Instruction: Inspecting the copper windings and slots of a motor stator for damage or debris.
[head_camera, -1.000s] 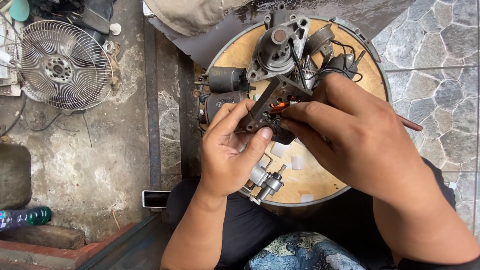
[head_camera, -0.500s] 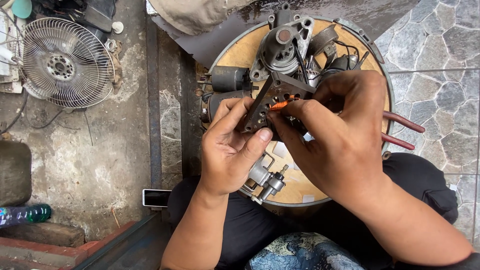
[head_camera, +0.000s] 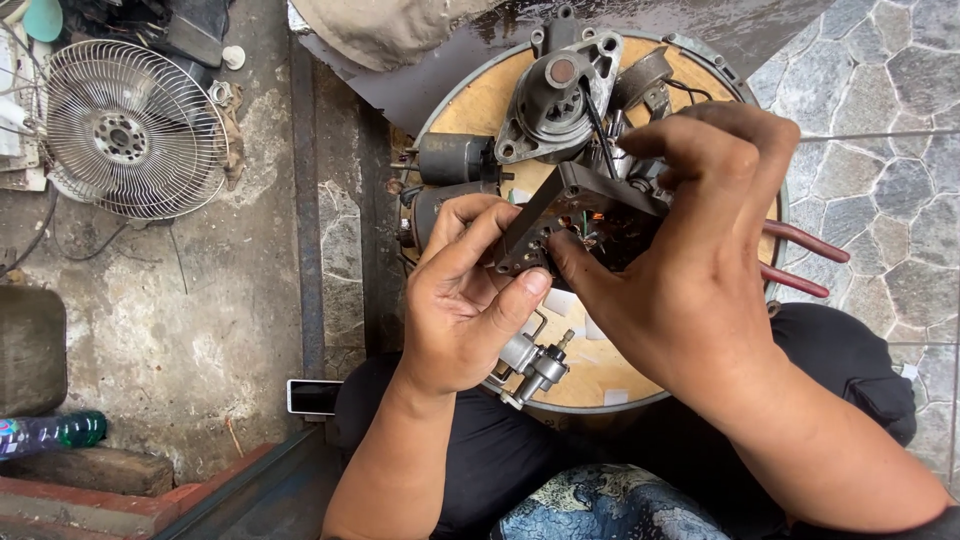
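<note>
I have the dark square motor block (head_camera: 585, 215) pinched between both hands above the round wooden board (head_camera: 480, 110). My left hand (head_camera: 460, 300) closes thumb and fingers on its lower corner; my right hand (head_camera: 690, 270) curls over its far side, forefinger pressing the face. It looks rigid and fairly heavy, with thin fragile wires inside, so I grip the hard edges only.

The dark square motor core (head_camera: 580, 225) sits tilted above the round wooden board, pinched between both hands. It's a blocky laminated metal frame, kinda grimy, with copper windings and bits of green and orange wire showing in the middle opening.
</note>
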